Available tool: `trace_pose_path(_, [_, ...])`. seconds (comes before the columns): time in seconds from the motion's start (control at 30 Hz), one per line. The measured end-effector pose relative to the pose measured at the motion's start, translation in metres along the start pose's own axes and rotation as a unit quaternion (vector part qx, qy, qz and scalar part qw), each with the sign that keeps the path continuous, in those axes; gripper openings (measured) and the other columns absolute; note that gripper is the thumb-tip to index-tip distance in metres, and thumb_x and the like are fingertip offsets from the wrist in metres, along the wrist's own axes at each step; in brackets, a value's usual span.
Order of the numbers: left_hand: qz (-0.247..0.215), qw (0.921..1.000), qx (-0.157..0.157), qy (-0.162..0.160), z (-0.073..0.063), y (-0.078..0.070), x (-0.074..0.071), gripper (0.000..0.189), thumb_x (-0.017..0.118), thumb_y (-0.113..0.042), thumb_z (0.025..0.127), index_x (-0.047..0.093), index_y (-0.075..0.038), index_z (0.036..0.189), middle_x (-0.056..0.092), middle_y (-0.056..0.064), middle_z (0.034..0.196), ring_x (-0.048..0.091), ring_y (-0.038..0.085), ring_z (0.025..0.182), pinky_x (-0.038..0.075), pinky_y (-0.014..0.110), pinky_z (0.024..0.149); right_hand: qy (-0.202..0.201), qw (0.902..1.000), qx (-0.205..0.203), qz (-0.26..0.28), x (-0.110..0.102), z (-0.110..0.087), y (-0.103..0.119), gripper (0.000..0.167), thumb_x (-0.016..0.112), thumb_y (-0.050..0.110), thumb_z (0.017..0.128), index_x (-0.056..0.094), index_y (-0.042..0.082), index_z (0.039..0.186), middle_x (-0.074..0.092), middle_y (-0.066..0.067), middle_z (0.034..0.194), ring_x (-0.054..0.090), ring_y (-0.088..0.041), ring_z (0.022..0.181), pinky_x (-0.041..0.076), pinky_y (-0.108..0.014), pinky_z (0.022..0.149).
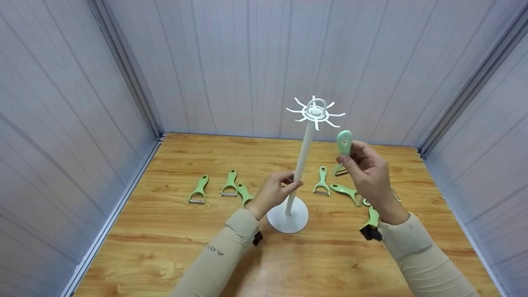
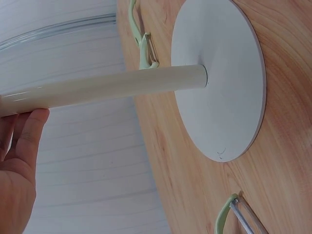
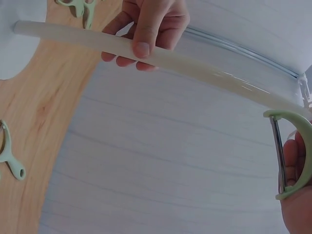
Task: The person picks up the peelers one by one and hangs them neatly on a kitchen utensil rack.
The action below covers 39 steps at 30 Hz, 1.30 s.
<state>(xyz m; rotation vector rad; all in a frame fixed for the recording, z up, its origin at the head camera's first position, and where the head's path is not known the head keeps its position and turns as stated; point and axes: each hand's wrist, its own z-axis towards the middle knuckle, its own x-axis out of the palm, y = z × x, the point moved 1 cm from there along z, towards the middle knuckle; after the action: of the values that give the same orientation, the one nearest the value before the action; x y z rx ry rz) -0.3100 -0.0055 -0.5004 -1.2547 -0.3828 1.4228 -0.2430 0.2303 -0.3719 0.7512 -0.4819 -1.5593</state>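
Observation:
A white stand (image 1: 304,148) with a round base and a ring of hooks (image 1: 315,113) on top stands on the table, its pole tilted in the head view. My left hand (image 1: 272,192) grips the pole around mid-height; the right wrist view shows its thumb (image 3: 142,48) on the near side and fingers behind. My right hand (image 1: 371,173) pinches a green peeler (image 1: 344,142) by its handle, holed end up, just right of and below the hooks. In the right wrist view the peeler's blade (image 3: 279,153) shows, apart from the pole.
Several green peelers lie on the wooden table (image 1: 165,247). Left of the stand are a peeler (image 1: 199,192) and others; on the right, one peeler (image 1: 322,179) lies near the pole and another (image 1: 345,191) beneath my right hand. Pale panel walls (image 1: 222,74) enclose the back and sides.

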Motion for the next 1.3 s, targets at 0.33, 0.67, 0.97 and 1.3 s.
trace_pose_path(0.33, [-0.002,0.9999,0.009,-0.007,-0.001,0.0,-0.001,0.019,0.075,-0.02,0.105,0.081,-0.008,0.119,0.082,0.01,0.104,0.078,0.024,0.098,0.066,0.037,0.086,0.004,0.9999,-0.008,-0.011,0.01,0.014,0.009,0.021,0.06,-0.017,0.1,0.062,-0.022,0.121,0.073,0.009,0.097,0.073,-0.008,0.088,0.06,-0.019,0.074])
trace_pose_path(0.67, [-0.003,0.9999,0.012,-0.007,-0.001,-0.001,0.0,0.02,0.075,-0.022,0.105,0.081,-0.008,0.118,0.082,0.01,0.104,0.079,0.024,0.097,0.066,0.035,0.085,0.004,0.9989,0.039,0.025,0.016,0.022,0.002,0.021,0.06,-0.011,0.103,0.061,-0.021,0.121,0.073,0.003,0.093,0.071,-0.01,0.086,0.06,-0.018,0.075])
trace_pose_path(0.97, [0.0,0.9998,0.016,-0.008,0.0,0.0,0.0,0.019,0.075,-0.023,0.105,0.081,-0.008,0.116,0.082,0.009,0.102,0.079,0.024,0.097,0.066,0.035,0.084,0.002,0.9976,0.058,0.038,0.024,0.023,-0.006,0.02,0.06,-0.012,0.103,0.061,-0.022,0.121,0.074,0.004,0.092,0.072,-0.01,0.086,0.059,-0.018,0.077])
trace_pose_path(1.3, [0.004,0.9996,0.024,-0.011,0.0,0.001,-0.001,0.019,0.075,-0.021,0.105,0.081,-0.007,0.115,0.082,0.01,0.103,0.079,0.024,0.097,0.066,0.035,0.085,0.004,0.9972,0.065,0.037,0.03,0.017,-0.007,0.019,0.063,-0.013,0.102,0.061,-0.021,0.119,0.076,0.006,0.094,0.074,-0.01,0.088,0.062,-0.02,0.08])
